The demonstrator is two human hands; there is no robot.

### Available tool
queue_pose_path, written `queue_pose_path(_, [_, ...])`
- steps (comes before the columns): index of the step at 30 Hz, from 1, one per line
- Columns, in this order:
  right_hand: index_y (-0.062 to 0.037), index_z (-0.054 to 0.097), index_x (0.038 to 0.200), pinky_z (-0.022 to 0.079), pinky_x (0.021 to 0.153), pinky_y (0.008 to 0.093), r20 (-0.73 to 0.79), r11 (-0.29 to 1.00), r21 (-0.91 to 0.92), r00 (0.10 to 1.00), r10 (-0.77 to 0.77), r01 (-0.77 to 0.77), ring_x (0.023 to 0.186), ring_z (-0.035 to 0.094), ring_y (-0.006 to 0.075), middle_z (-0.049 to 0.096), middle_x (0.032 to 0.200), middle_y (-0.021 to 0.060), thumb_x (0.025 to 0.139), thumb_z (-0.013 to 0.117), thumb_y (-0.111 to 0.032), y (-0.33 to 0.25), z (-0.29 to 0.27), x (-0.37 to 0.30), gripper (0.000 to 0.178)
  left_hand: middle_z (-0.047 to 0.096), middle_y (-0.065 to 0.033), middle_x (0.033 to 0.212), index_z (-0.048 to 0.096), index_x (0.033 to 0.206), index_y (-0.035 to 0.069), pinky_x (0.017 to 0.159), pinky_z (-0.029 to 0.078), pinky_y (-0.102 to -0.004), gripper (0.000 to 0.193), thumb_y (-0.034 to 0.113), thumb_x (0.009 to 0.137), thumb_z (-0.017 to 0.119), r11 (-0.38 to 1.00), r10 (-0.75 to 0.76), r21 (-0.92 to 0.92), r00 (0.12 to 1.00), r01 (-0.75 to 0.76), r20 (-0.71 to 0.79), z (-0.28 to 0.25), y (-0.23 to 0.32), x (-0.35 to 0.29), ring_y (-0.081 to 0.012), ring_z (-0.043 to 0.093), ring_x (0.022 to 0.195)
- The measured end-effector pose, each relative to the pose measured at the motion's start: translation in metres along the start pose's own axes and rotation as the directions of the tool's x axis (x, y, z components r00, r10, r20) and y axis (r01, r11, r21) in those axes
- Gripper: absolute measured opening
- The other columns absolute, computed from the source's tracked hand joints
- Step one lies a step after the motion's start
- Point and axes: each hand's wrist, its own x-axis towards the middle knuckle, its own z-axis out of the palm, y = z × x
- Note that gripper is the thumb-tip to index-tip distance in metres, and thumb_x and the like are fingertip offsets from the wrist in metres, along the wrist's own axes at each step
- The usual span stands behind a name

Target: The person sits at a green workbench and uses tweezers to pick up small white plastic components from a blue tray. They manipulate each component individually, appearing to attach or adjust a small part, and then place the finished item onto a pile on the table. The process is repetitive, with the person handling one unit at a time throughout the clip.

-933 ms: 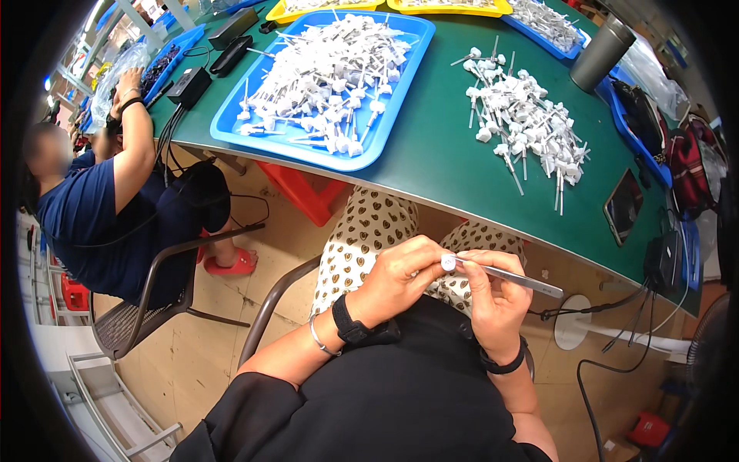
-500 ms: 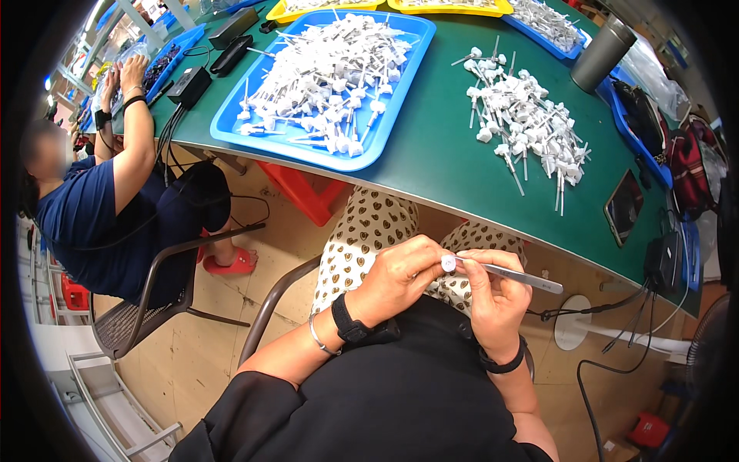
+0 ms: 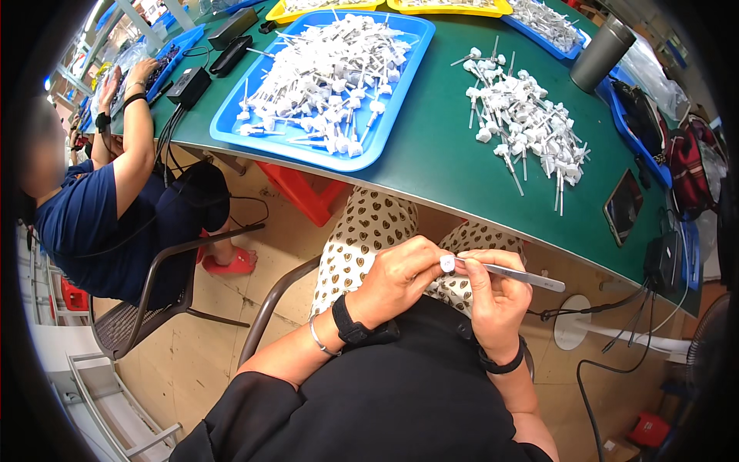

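Observation:
Over my lap, my left hand [image 3: 406,271] pinches a small white round plastic part [image 3: 447,263] between thumb and fingers. My right hand [image 3: 496,296] grips metal tweezers [image 3: 523,277], whose tips point left at the white part; the fingers hide whether they touch it. On the table, a blue tray [image 3: 231,127] is heaped with white plastic parts [image 3: 339,69] on thin metal shafts. A loose pile of similar white parts [image 3: 531,119] lies right of the tray, straight on the tabletop.
The green table [image 3: 431,146] has its front edge just beyond my knees. A dark metal tumbler [image 3: 604,54] and a phone [image 3: 623,206] are at the right. Yellow trays [image 3: 454,6] line the back. At left a co-worker [image 3: 92,192] sits in a chair [image 3: 162,292].
The tweezers have shifted very slightly in my right hand, and the white part has turned a little. The co-worker's hands have moved slightly over their own tray.

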Motion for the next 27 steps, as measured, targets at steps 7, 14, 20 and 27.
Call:
queue_pose_path(7, [0.0048,0.062,0.103,0.059,0.070,0.0250,-0.014,1.000,0.021,1.000,0.018,-0.017,0.084,0.073,0.0160,0.073,0.094,0.0129,0.095,0.067,0.003,-0.002,0.002,0.001,0.009,0.068,-0.0085,0.088,0.071,0.103,0.002,0.067,0.056,-0.0338,0.016,0.001,0.087,0.073,1.000,0.017,0.010,1.000,-0.017,-0.005,0.000,-0.001,0.000,-0.0245,0.069,0.078])
queue_pose_path(14, [0.0021,0.065,0.100,0.057,0.066,0.0266,0.009,0.996,-0.087,1.000,0.000,0.001,0.076,0.071,0.0150,0.073,0.092,0.0112,0.094,0.069,0.001,-0.001,0.000,0.000,0.007,0.071,-0.0096,0.092,0.072,0.102,0.002,0.067,0.057,-0.0320,0.018,-0.002,0.085,0.075,0.999,-0.033,0.014,0.999,0.033,0.026,-0.001,0.001,-0.002,-0.0239,0.070,0.080])
queue_pose_path(20, [0.0006,0.067,0.098,0.055,0.065,0.0285,0.110,0.961,-0.252,0.990,-0.086,0.111,0.073,0.070,0.0190,0.072,0.087,0.0112,0.091,0.071,0.000,-0.006,-0.005,0.005,0.008,0.069,-0.0084,0.090,0.071,0.102,0.003,0.068,0.056,-0.0336,0.015,0.001,0.087,0.073,1.000,-0.026,-0.003,0.999,0.026,0.037,0.000,0.002,-0.002,-0.0248,0.069,0.079])
queue_pose_path(27, [0.0022,0.067,0.102,0.054,0.067,0.0257,-0.011,0.993,0.045,0.994,0.106,-0.106,0.077,0.068,0.0133,0.072,0.093,0.0094,0.092,0.072,0.001,-0.006,-0.007,0.002,0.011,0.070,-0.0106,0.093,0.073,0.105,0.001,0.069,0.057,-0.0321,0.017,0.000,0.089,0.073,0.994,-0.091,-0.056,0.993,0.096,0.079,-0.002,-0.002,-0.002,-0.0229,0.070,0.082])
